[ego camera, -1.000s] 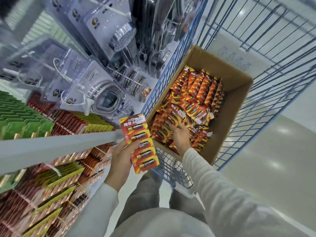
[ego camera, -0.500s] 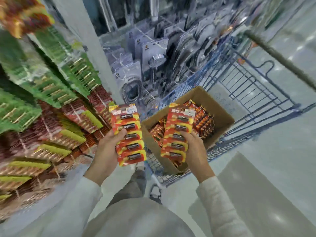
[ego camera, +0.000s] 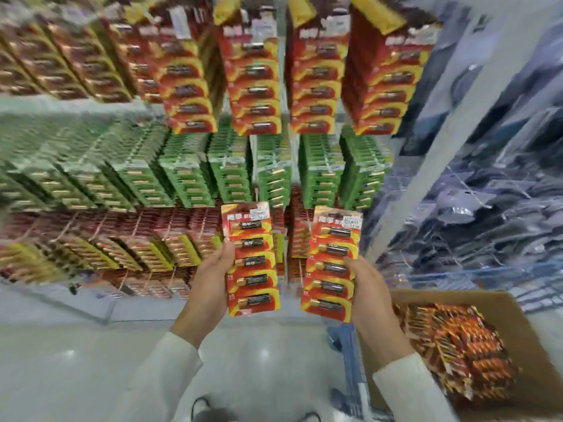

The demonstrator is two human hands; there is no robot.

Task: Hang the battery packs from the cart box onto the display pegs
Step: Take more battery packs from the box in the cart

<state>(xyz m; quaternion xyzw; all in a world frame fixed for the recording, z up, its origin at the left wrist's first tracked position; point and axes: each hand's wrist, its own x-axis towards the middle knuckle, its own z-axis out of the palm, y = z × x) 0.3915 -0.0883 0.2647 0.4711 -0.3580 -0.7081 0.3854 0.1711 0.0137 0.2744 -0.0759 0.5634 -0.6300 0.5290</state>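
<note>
My left hand (ego camera: 210, 287) grips a red-and-yellow battery pack strip (ego camera: 251, 260) by its left edge, held upright in front of the display. My right hand (ego camera: 370, 292) holds a second such strip (ego camera: 330, 263) by its right edge. Both strips face me, each carrying several black batteries and a white price sticker. The cardboard box (ego camera: 518, 327) at the lower right holds many more red-and-orange packs (ego camera: 454, 345). Full rows of matching red packs (ego camera: 256, 86) hang on the display pegs above.
Green battery packs (ego camera: 231, 172) fill the middle row and dark red and yellow packs (ego camera: 137, 248) the lower rows. A grey upright post (ego camera: 432, 147) separates the display from blurred blue-grey packaged goods on the right. The blue cart frame (ego camera: 350, 360) stands below my right hand.
My right hand lifted a strip out of the box. My view swung from the cart to the battery display, and both hands now hold their strips up before it.
</note>
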